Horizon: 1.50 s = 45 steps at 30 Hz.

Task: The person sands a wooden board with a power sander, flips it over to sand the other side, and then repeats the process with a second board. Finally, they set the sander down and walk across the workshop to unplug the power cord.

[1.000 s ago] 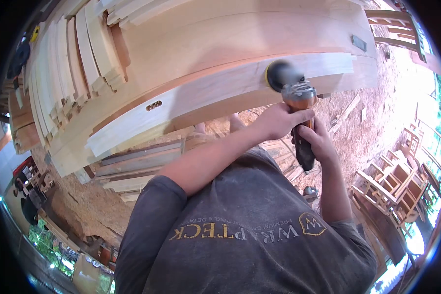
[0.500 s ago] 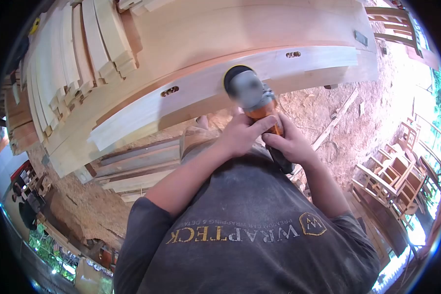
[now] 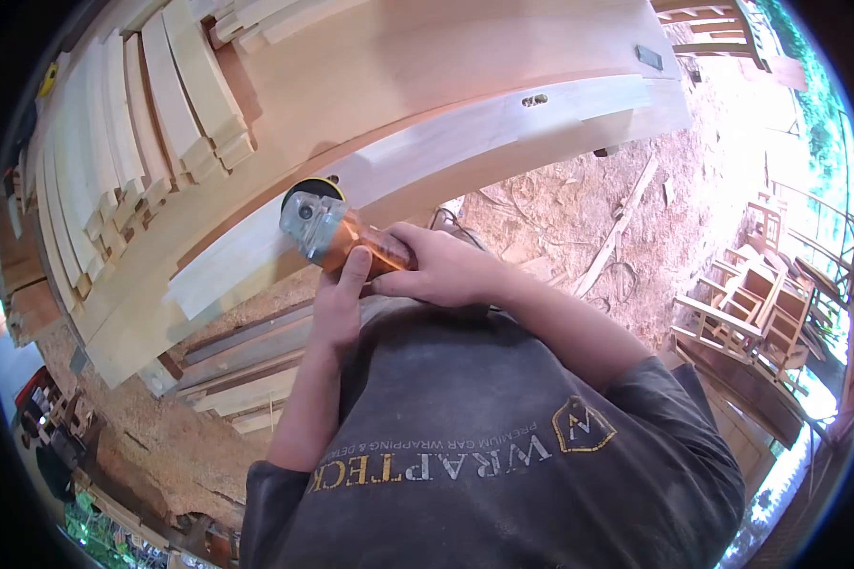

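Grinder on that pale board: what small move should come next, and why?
Probably slide the grinder a little along the board toward its left end: the left hand and right hand both grip it, its disc lies on the board, and some board remains beyond it.

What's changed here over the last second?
The orange grinder slid left along the pale plank, and the left hand and right hand went with it. Both hands kept their grip. The plank and the stacked slats stayed put.
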{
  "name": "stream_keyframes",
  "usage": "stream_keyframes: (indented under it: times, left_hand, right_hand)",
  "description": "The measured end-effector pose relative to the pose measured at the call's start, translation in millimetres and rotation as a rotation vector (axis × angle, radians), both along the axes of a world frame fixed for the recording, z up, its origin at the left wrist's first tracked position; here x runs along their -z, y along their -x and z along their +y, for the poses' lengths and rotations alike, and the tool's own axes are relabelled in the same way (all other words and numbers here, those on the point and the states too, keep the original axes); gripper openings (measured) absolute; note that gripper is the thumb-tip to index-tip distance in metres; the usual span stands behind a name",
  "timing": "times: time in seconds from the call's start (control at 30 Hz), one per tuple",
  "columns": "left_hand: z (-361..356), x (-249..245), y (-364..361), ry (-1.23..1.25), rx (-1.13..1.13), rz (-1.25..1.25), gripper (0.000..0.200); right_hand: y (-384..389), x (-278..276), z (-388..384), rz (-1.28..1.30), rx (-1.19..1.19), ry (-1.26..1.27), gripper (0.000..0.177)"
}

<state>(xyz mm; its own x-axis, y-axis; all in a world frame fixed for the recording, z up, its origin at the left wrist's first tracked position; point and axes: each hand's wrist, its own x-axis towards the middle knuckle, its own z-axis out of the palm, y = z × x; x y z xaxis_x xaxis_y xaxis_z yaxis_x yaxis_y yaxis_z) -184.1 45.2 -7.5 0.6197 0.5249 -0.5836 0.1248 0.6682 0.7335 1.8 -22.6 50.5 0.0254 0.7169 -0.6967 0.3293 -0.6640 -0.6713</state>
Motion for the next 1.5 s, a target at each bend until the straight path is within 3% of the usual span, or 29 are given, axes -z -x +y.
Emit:
stream_keyframes:
  times: [0.13,0.33,0.43,0.7,0.83,0.93,1.07,1.17,1.3,1.43,1.5]
  left_hand:
    - [-0.9,-6.8,-37.7,0.064,0.152,0.109,0.054]
    - [-31.9,-14.0,-130.4,0.06,0.311,-0.066,0.051]
    - [-48.0,-10.7,-179.6,0.101,0.413,-0.136,0.051]
    - [-73.5,-13.5,-264.8,0.081,0.494,-0.12,0.051]
    - [-77.8,-3.0,-268.4,0.058,0.408,-0.182,0.047]
    - [-65.9,-10.8,-228.5,0.049,0.316,0.022,0.05]
    - [-58.4,0.6,-151.1,0.053,0.079,0.043,0.05]
    - [-46.5,-0.3,-107.5,0.129,-0.013,0.038,0.05]
    - [-42.7,6.1,-114.3,0.135,0.001,0.011,0.053]
    - [-45.6,-9.4,-174.3,0.087,0.277,0.044,0.052]
    - [-49.3,-11.5,-199.4,0.068,0.324,0.012,0.051]
  right_hand:
    - [-30.3,2.1,-20.3,0.026,0.063,-0.005,0.07]
    - [-104.6,-2.3,-78.2,0.112,0.343,-0.035,0.061]
    - [-147.0,-14.7,-99.6,0.007,0.34,0.017,0.058]
    - [-231.0,-10.4,-130.4,0.054,0.381,0.009,0.06]
    - [-234.0,2.0,-129.7,0.212,0.438,-0.001,0.061]
    - [-205.4,4.0,-106.5,0.222,0.406,-0.068,0.061]
    - [-166.7,5.7,-58.4,0.07,-0.014,-0.024,0.069]
    - [-137.1,6.1,-30.2,0.069,-0.148,-0.022,0.071]
    - [-136.8,-1.0,-27.9,0.085,-0.137,0.065,0.063]
    - [-165.0,-0.6,-74.7,0.105,0.219,-0.005,0.061]
    - [-180.7,2.9,-96.9,0.126,0.28,-0.031,0.059]
